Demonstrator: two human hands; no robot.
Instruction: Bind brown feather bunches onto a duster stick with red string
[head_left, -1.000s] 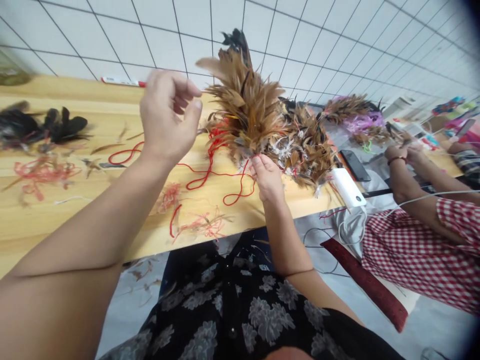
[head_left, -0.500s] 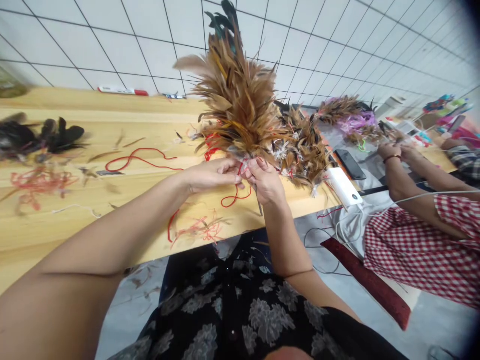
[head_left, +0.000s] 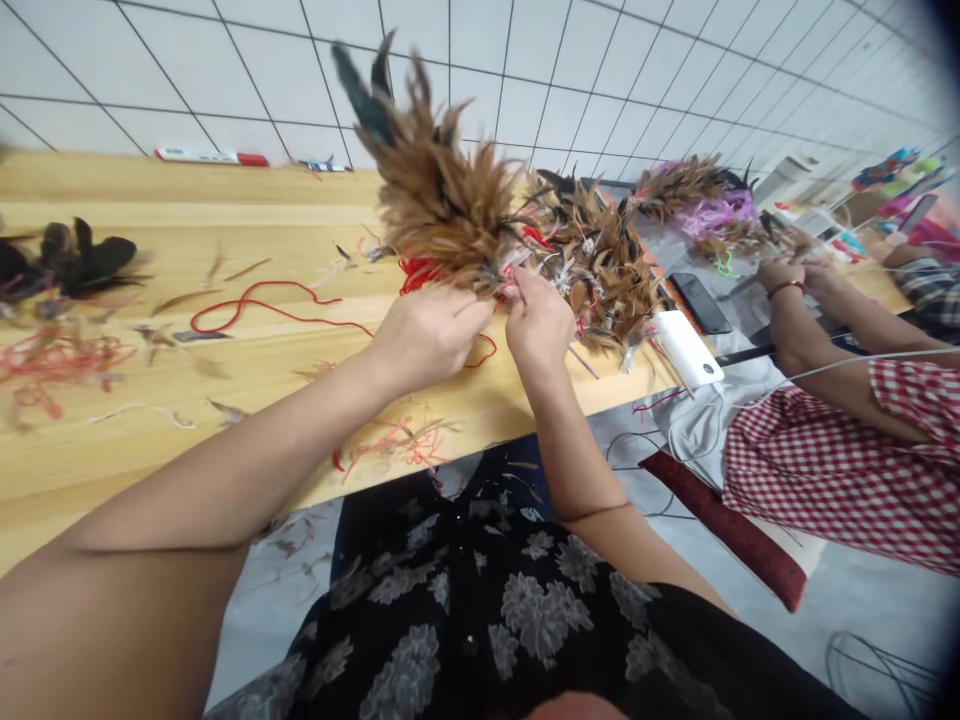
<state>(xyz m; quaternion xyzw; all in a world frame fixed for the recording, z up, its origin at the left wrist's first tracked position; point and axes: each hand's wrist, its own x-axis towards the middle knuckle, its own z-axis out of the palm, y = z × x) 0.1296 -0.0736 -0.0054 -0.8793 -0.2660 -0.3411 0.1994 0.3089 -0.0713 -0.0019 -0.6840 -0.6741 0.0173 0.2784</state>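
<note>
A bunch of brown feathers [head_left: 450, 205] with dark green tips stands tilted to the left above the table. My right hand [head_left: 541, 325] is closed, thumb and finger pinching the bound base of the bunch. Beside it, my left hand [head_left: 431, 335] is curled into a fist, knuckles up, apparently on the red cord [head_left: 259, 300]; its palm is hidden. The cord trails leftward over the wood, and a small loop shows between the hands. More red cord lies behind the left hand, under the feathers.
On the wooden table [head_left: 247, 190] are a marker [head_left: 210, 157], black feathers [head_left: 97, 260], red scraps [head_left: 56, 360] and a feather pile [head_left: 600, 260]. A white power bank [head_left: 686, 348] and phone [head_left: 699, 303] lie at right. A co-worker's hands [head_left: 799, 280] are farther right.
The feather bunch has tipped left and lower. My left hand has closed from loosely extended fingers into a fist. My right hand has shifted slightly up and right.
</note>
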